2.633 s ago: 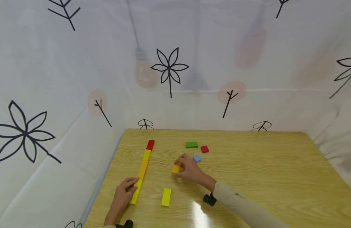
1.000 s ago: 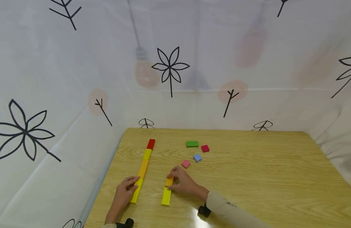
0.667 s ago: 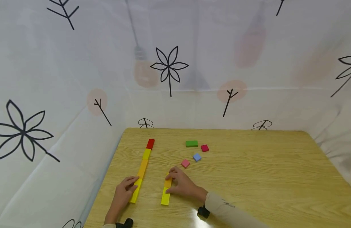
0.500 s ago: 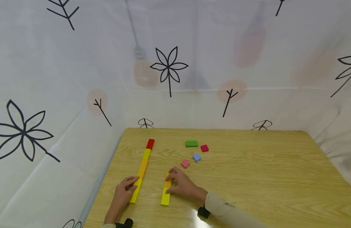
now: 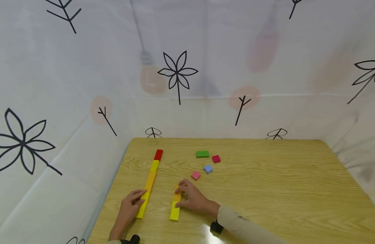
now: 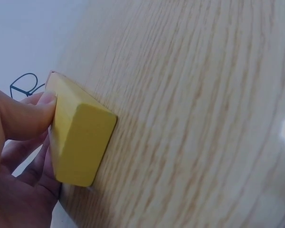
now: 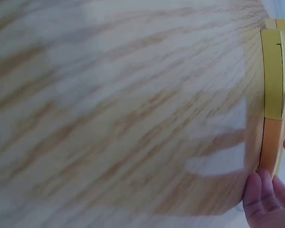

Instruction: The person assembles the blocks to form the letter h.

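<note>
On the left, a straight row runs away from me: a long yellow block (image 5: 141, 210), an orange block (image 5: 150, 181), a short yellow block (image 5: 154, 165) and a red block (image 5: 158, 155). My left hand (image 5: 128, 207) holds the near yellow block, its thumb against the block in the left wrist view. Further right, my right hand (image 5: 194, 199) grips a shorter orange block (image 5: 177, 197) set end to end with another yellow block (image 5: 174, 214). In the right wrist view, fingertips lie at the far end of that orange block (image 7: 271, 142); the thumb is by the yellow one (image 7: 274, 76).
Beyond my right hand lie loose blocks: pink (image 5: 195, 175), blue (image 5: 208, 168), crimson (image 5: 216, 159) and green (image 5: 202, 154). The wooden table (image 5: 266, 179) extends to the right. A patterned white curtain (image 5: 212, 115) stands behind and at both sides.
My right hand has brought the shorter orange block left and nearer, against the yellow block's far end. The pink block is now uncovered. My left hand has stayed in place.
</note>
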A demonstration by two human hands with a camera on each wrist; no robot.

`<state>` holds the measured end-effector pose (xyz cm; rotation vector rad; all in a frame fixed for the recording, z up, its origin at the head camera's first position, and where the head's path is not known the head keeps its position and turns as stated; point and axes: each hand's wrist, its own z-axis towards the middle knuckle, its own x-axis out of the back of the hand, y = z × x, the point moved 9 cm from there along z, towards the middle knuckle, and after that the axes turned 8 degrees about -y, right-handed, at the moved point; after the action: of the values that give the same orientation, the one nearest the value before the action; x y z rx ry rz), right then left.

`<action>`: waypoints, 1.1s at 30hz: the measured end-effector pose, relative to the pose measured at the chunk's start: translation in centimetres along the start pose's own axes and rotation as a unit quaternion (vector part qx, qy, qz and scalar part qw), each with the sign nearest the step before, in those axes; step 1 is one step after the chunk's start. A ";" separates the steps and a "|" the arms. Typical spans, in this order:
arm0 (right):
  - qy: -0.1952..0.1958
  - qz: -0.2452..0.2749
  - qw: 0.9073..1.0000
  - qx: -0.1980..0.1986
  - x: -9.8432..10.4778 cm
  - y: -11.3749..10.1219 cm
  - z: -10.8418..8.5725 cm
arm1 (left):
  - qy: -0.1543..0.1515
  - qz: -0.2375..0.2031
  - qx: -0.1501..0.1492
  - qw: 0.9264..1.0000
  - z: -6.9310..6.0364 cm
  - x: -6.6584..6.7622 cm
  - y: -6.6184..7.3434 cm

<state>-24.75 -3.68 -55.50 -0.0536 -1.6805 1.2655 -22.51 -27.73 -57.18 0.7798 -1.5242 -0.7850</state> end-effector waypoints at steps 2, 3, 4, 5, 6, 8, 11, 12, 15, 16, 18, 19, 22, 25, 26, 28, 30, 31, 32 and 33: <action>0.002 0.001 1.000 -0.010 0.1 0.2 -0.1 | -0.003 0.000 -0.001 1.000 0.0 0.0 0.0; 0.004 0.004 1.000 -0.013 0.3 0.2 -0.2 | -0.004 -0.001 0.002 1.000 0.0 0.0 -0.1; 0.007 0.005 1.000 -0.017 0.5 0.3 -0.2 | -0.005 0.000 0.002 1.000 0.0 0.0 -0.2; 0.010 0.009 1.000 -0.021 0.7 0.4 -0.3 | -0.006 0.000 0.004 1.000 0.0 0.0 -0.3; 0.013 0.012 1.000 -0.024 1.0 0.5 -0.3 | -0.007 0.002 0.007 1.000 0.1 0.0 -0.4; 0.023 0.021 0.999 -0.026 1.8 0.4 -0.3 | -0.005 0.006 0.010 1.000 0.1 0.0 -0.5; 0.036 0.022 0.999 -0.026 3.2 0.5 0.0 | -0.004 0.006 0.014 1.000 0.1 0.1 -0.6; 0.044 0.017 0.999 -0.024 3.7 0.5 0.1 | -0.002 0.008 0.013 1.000 0.1 0.2 -0.5; 0.063 0.007 0.998 -0.022 5.1 0.6 0.5 | -0.001 0.006 0.015 1.000 0.0 0.3 -0.6; 0.070 0.001 0.997 -0.022 5.6 0.6 0.6 | -0.002 0.005 0.017 1.000 -0.1 0.3 -0.6; 0.084 -0.002 0.996 -0.026 6.5 0.7 0.9 | -0.001 0.003 0.020 1.000 -0.2 0.3 -0.7; 0.089 0.003 0.996 -0.031 6.9 0.8 1.0 | -0.002 0.002 0.022 1.000 -0.2 0.3 -0.8; 0.110 0.011 0.993 -0.043 8.2 1.1 1.5 | -0.001 0.004 0.025 1.000 -0.3 0.4 -0.8; 0.132 0.024 0.989 -0.055 9.6 1.3 1.8 | 0.005 0.011 0.022 1.000 -0.2 0.5 -0.8; 0.141 0.019 0.988 -0.061 10.1 1.5 1.8 | 0.007 0.014 0.020 1.000 -0.2 0.5 -0.7; 0.155 0.006 0.985 -0.078 10.9 1.9 2.0 | 0.010 0.015 0.015 1.000 -0.1 0.5 -0.7; 0.168 -0.008 0.981 -0.096 11.6 2.5 2.0 | 0.011 0.015 0.010 1.000 0.0 0.4 -0.6; 0.173 -0.014 0.979 -0.107 11.8 2.9 2.1 | 0.011 0.014 0.008 1.000 0.0 0.3 -0.6; 0.180 -0.018 0.977 -0.116 12.1 3.3 2.1 | 0.011 0.015 0.005 1.000 0.1 0.2 -0.5; 0.187 -0.018 0.974 -0.124 12.4 3.7 2.1 | 0.010 0.012 0.005 1.000 0.1 0.1 -0.5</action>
<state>-34.36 3.31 -49.91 -0.3872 -1.4902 0.9427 -22.59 -28.15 -57.57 0.7747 -1.5174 -0.7500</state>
